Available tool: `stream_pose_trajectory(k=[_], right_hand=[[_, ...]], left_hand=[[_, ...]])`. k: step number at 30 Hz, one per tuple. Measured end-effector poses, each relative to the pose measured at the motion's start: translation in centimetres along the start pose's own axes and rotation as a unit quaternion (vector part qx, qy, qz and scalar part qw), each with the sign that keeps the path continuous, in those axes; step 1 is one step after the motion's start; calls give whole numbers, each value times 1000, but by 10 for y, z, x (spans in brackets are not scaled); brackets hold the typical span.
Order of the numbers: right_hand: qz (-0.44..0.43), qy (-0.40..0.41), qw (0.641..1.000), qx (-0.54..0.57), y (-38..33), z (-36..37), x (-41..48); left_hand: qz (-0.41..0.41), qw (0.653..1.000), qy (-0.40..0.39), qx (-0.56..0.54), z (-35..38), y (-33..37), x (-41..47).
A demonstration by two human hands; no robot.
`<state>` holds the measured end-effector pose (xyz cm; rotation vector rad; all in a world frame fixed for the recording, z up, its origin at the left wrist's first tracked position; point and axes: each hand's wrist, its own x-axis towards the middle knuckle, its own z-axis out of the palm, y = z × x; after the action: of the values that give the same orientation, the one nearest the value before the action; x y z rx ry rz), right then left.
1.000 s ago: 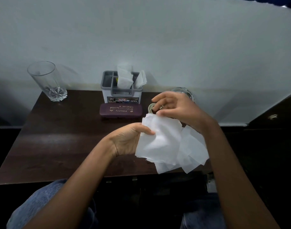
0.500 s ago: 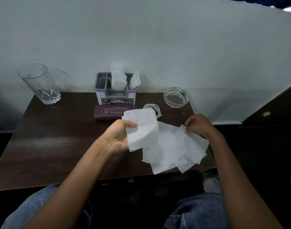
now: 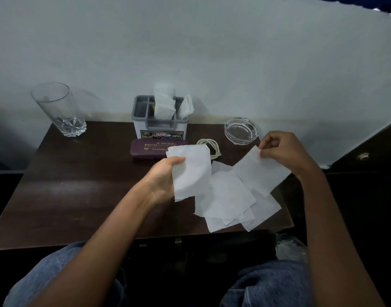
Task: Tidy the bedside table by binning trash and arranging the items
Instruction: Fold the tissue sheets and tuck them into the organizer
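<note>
Tissue [image 3: 191, 171] pinch: left hand [image 3: 162, 178], right hand [image 3: 283, 149]

- Left half of the table [image 3: 79, 185] is bare wood, from the glass [image 3: 59, 109] at the back corner to the near edge.
- Grey caddy [image 3: 160, 129] and maroon case [image 3: 150, 150] block the back middle.
- Loose tissues [image 3: 225, 200] cover the right front; ashtray [image 3: 241, 130] and coiled cord [image 3: 216, 149] sit behind.

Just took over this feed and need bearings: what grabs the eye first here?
White tissues dominate: the left hand grips a sheet at centre, and the right hand pinches a second sheet by its corner, above a loose pile on the table at front right. Behind, a tall glass stands back left and a grey caddy holds more tissues.
</note>
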<state>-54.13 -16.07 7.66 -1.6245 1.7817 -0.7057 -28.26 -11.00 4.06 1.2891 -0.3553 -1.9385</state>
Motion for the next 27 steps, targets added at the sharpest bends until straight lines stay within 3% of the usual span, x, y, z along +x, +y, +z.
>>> stream_pose_trajectory(k=[5, 8, 12, 16, 20, 27], right_hand=[[-82, -90, 991, 60, -47, -6, -21], [-111, -146, 964, 194, -70, 3, -32], [-51, -117, 922, 366, -83, 43, -30], [27, -21, 935, 352, -80, 77, -25], [38, 39, 949, 312, -78, 89, -25], [36, 33, 955, 292, -76, 97, -24]], left_hand=[[9, 1000, 5, -4, 1, 0, -1], [11, 999, -11, -30, 4, -1, -3], [26, 993, -77, -87, 8, -3, -3], [24, 981, -138, -136, 9, -1, -4], [40, 980, -119, -154, 10, 1, -5], [16, 992, -53, -115, 12, -1, -6]])
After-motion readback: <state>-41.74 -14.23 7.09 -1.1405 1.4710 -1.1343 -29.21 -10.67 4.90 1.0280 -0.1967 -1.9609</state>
